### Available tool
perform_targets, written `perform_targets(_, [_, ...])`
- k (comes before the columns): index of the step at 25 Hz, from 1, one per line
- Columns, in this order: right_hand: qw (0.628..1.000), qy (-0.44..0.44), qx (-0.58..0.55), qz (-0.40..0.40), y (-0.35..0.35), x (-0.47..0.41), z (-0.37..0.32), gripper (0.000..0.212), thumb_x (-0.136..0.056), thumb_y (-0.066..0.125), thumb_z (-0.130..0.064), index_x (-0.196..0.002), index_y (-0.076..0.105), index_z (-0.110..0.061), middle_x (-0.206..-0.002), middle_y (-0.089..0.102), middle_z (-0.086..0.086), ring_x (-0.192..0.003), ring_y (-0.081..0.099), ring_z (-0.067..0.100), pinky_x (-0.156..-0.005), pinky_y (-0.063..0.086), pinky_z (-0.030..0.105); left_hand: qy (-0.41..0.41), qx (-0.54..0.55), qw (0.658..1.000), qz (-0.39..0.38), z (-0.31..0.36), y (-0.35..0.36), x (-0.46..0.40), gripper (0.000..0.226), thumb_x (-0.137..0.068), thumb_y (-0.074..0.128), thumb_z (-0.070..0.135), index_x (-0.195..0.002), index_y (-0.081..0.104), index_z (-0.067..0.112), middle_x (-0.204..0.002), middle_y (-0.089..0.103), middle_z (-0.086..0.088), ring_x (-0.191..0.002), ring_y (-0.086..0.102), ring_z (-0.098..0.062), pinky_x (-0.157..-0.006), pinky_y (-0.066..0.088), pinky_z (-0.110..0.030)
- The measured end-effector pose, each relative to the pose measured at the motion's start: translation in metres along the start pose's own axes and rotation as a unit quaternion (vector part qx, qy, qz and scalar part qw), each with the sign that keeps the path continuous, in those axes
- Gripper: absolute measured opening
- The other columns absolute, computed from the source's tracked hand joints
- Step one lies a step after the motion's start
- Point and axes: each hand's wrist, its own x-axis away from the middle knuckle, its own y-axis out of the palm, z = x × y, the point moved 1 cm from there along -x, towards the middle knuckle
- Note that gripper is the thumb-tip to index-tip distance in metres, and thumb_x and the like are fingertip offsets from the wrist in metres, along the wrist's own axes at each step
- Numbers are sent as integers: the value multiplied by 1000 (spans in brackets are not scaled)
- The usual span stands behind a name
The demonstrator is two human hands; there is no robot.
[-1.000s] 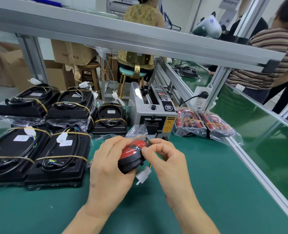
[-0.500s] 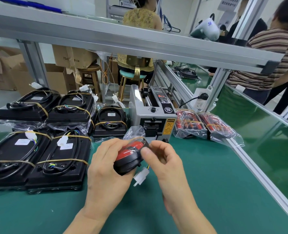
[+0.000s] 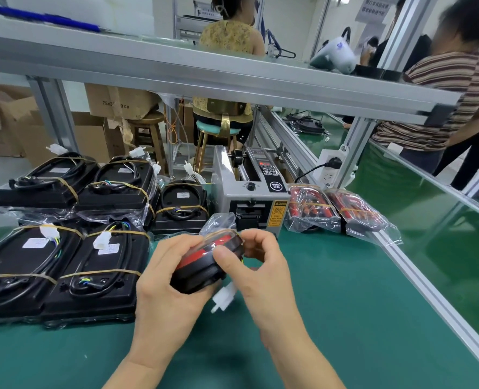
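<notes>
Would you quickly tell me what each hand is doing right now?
Left hand: holds the red-and-black part, fingers curled round it.
Right hand: pinches the same part at its edge.

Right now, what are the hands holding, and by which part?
A round black-and-red plastic part: left hand grips its left side, right hand pinches its right edge.
</notes>
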Motion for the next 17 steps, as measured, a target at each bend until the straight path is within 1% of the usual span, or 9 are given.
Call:
perform_targets(3, [994, -22, 73, -74, -17, -6, 0, 84, -48, 79, -59, -124, 44, -50, -126, 51, -26, -117, 43, -16, -84, 33, -2, -52, 60, 996, 32, -8, -4, 2, 59, -55, 85, 16, -109, 64, 29, -108, 64, 7, -102, 63, -17, -90, 51, -32])
perform_targets(4, [989, -14, 73, -129, -25, -9, -1, 98, -48, 80, -58, -134, 35, -52, -134, 44, -30, -123, 36, -20, -89, 31, -1, -97, 138, 984, 51, -11, -7, 0, 59, -54, 85, 11, -107, 66, 27, -105, 68, 3, -97, 66, -18, -87, 53, -34])
perform_targets(6, [968, 9, 98, -231, -36, -16, 0, 111, -52, 86, -47, -145, 25, -46, -141, 38, -30, -126, 34, -21, -100, 30, 5, -152, 317, 933, 74, -17, -7, -1, 58, -55, 77, -7, -106, 69, 20, -99, 73, -1, -89, 68, -16, -77, 57, -31])
perform_targets(7, [959, 0, 125, -253, -38, -19, 1, 105, -55, 88, -36, -145, 32, -38, -140, 44, -24, -126, 41, -15, -106, 34, 13, -160, 362, 916, 65, -19, -6, 1, 59, -56, 73, -11, -108, 68, 16, -99, 73, -2, -89, 69, -15, -74, 57, -27])
perform_targets(9, [958, -48, 177, -222, -39, -28, 1, 72, -64, 86, -18, -129, 55, -26, -124, 62, -11, -117, 56, 5, -108, 39, 36, -195, 383, 903, 12, -27, -8, 8, 69, -52, 74, -11, -116, 62, 9, -106, 72, -6, -94, 68, -16, -77, 56, -25])
perform_targets(11, [944, -111, 261, -171, -40, -35, -3, 56, -69, 83, -23, -119, 60, -27, -113, 64, -12, -112, 56, 12, -106, 37, 42, -251, 381, 887, -66, -38, -24, 11, 81, -46, 76, -15, -121, 63, 12, -119, 67, -12, -105, 65, -20, -85, 55, -27])
perform_targets(12, [922, -152, 320, -158, -42, -37, -3, 55, -68, 82, -28, -119, 60, -29, -113, 61, -14, -112, 53, 10, -106, 34, 39, -263, 376, 883, -102, -43, -35, 11, 84, -42, 75, -14, -120, 64, 14, -126, 63, -12, -112, 62, -21, -89, 54, -28])
perform_targets(14, [874, -226, 406, -144, -46, -40, -1, 57, -68, 80, -33, -120, 57, -31, -115, 54, -17, -114, 45, 8, -105, 21, 22, -257, 353, 893, -112, -48, -58, 2, 84, -37, 78, 4, -118, 68, 22, -136, 58, -2, -127, 51, -16, -97, 47, -28])
perform_targets(17, [854, -240, 437, -151, -46, -39, 7, 58, -69, 80, -33, -121, 55, -29, -113, 48, -20, -113, 40, 5, -97, 11, 9, -134, 156, 961, -186, -31, -56, -6, 68, -60, 80, 33, -125, 61, 39, -144, 46, 15, -136, 37, -2, -108, 31, -14])
